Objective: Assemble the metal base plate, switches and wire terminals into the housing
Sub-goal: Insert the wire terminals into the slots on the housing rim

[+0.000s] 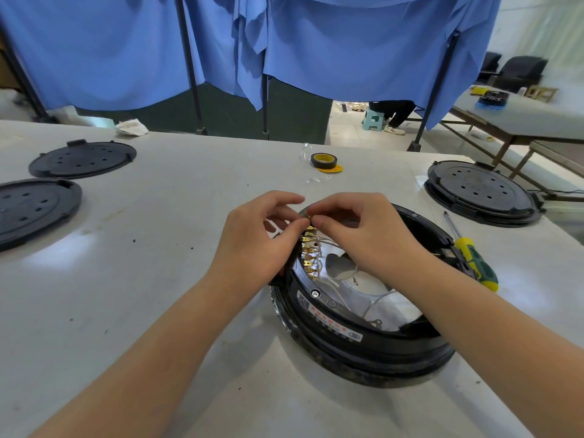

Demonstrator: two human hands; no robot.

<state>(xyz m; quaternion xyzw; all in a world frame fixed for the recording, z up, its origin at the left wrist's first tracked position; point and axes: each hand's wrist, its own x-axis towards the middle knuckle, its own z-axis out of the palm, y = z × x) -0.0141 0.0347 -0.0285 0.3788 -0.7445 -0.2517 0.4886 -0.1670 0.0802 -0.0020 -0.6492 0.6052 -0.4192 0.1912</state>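
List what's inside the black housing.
Inside the housing: metal base plate, a row of brass terminals, white wires. Both hands and forearms cover the far and right parts.

On your white bench (pixel 164 311) sit a round black housing (pixel 363 346), three round black lids (pixel 82 159), a black tape roll (pixel 323 160) and a yellow-green screwdriver (pixel 474 257).

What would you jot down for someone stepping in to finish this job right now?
Left hand and right hand: fingertips meet at the top of the row of brass terminals, pinching one small terminal between them.
Housing: round, black, on the table, with the metal base plate lying inside it.
Done: plate in; a row of terminals lined along the left inner rim.
Left: seat this terminal; loose white wires remain near the front.
Screwdriver lies right of the housing.
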